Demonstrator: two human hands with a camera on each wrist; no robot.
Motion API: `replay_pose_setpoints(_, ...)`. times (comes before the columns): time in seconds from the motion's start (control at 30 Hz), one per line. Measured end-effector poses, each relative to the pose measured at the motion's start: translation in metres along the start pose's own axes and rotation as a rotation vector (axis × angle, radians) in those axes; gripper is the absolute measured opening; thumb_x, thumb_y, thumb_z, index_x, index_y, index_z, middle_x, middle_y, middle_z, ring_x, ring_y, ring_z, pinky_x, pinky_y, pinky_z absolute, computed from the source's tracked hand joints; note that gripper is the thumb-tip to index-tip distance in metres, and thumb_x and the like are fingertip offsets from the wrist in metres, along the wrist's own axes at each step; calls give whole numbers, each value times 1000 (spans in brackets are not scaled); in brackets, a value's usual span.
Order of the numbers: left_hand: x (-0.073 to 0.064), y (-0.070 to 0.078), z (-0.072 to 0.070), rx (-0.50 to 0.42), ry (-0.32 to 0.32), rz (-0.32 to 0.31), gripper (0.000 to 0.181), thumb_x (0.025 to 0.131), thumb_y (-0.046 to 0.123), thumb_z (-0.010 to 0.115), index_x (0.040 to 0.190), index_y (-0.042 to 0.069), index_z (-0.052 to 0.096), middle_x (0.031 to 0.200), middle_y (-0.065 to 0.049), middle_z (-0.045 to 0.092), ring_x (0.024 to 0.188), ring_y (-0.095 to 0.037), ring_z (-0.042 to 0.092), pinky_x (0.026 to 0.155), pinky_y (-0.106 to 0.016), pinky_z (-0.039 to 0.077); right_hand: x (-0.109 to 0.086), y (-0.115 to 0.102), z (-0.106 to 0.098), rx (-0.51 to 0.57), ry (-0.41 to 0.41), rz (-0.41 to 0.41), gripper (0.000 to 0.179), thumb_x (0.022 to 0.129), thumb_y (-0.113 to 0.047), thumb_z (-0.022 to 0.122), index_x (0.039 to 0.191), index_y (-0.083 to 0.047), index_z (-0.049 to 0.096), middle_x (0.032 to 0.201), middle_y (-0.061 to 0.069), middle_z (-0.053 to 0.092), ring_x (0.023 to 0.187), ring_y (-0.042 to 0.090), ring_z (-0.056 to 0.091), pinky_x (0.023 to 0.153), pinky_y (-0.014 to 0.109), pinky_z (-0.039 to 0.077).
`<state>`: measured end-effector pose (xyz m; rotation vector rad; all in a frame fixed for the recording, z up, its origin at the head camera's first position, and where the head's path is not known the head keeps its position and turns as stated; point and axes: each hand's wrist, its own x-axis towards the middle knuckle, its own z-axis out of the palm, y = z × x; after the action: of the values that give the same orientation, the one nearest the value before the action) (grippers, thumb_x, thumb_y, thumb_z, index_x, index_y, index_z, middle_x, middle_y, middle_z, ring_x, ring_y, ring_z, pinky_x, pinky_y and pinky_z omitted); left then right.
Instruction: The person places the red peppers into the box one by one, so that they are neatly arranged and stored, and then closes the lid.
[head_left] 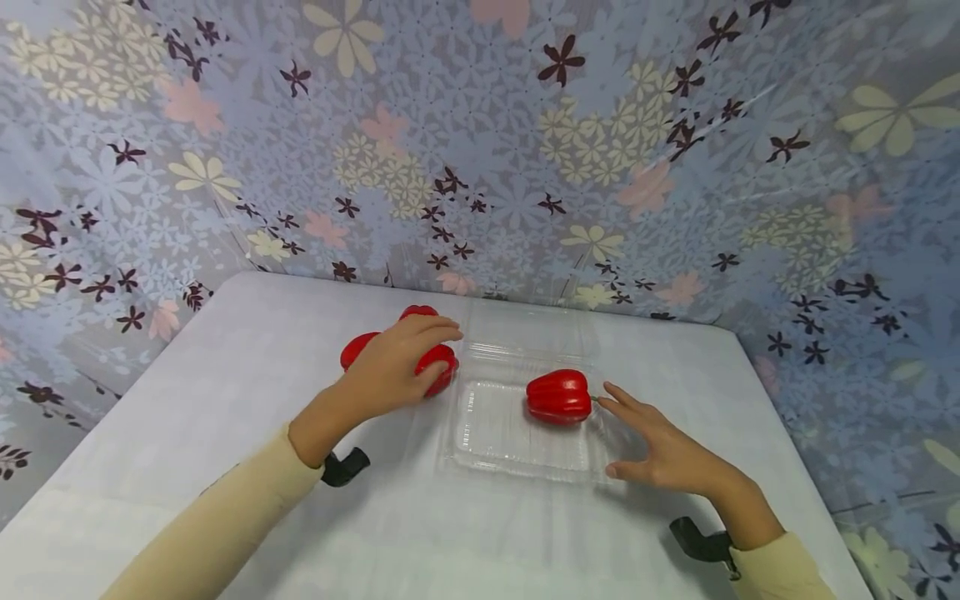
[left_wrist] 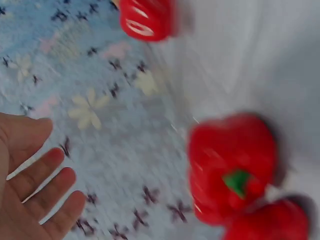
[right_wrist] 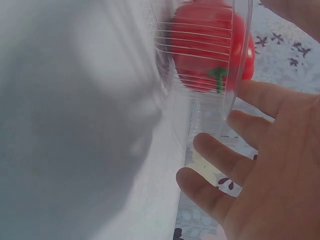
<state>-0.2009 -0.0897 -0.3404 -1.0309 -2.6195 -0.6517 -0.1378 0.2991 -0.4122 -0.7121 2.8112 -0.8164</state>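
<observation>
The box (head_left: pixel 487 421) holds 1 pepper (head_left: pixel 558 397); left of the box, the left hand (head_left: pixel 393 367) hovers over 3 peppers (head_left: pixel 442 357); right, the right hand (head_left: pixel 660 450). Both grips are loose, empty.

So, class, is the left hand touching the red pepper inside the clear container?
Apart. The head view shows part of the clear container between the left hand and the red pepper.

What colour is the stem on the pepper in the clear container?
The stem is green; it shows best in the right wrist view.
</observation>
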Motion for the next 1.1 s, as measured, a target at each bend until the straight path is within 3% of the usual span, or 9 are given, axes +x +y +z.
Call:
replay_pose_setpoints(0.13,-18,-24,0,18,58,-35,37,84,9,75,120,7,68,124,-10,68,120,-28,61,97,-45,57,-1,2,1,-9,1,-5,85,80,-30,81,151,-8,39,161,26,25,141,52,31,101,77,35)
replay_pose_setpoints(0.37,-42,-79,-3,-19,88,-166,25,88,8,72,113,6,72,116,-13,72,112,-31,64,95,-49,57,0,0,3,-17,-3,3,86,80,-32,81,151,-8,40,161,25,25,141,52,32,101,76,36)
replay_pose_setpoints(0.6,-62,-135,4,12,209,-306,18,94,10,63,108,2,72,107,-18,74,101,-35,66,87,-53,57,-1,-1,1,-31,-4,11,86,80,-32,81,151,-9,39,161,25,25,140,52,32,101,77,36)
replay_pose_setpoints(0.73,-72,-150,8,-5,285,-372,20,95,13,63,106,-1,72,101,-20,74,96,-35,66,82,-53,57,-3,2,1,-26,2,-1,86,80,-32,81,151,-10,39,161,26,25,140,52,32,100,77,35)
replay_pose_setpoints(0.8,-75,-154,9,-21,292,-403,22,96,15,63,108,-1,71,102,-20,74,96,-35,65,82,-53,56,-3,2,1,-24,1,2,86,80,-32,81,152,-10,39,161,25,25,140,52,32,100,78,35)
replay_pose_setpoints(0.97,-73,-157,11,-51,230,-443,25,97,17,61,114,0,69,110,-20,72,101,-35,63,86,-53,56,-3,2,2,-23,2,8,88,80,-31,81,152,-8,36,162,24,24,141,51,31,101,78,35)
replay_pose_setpoints(1.1,-67,-153,11,-76,209,-420,25,96,15,61,115,0,68,114,-20,71,103,-36,63,87,-54,56,-2,2,2,-24,10,-8,89,81,-32,80,152,-4,35,162,25,24,141,51,31,101,77,35)
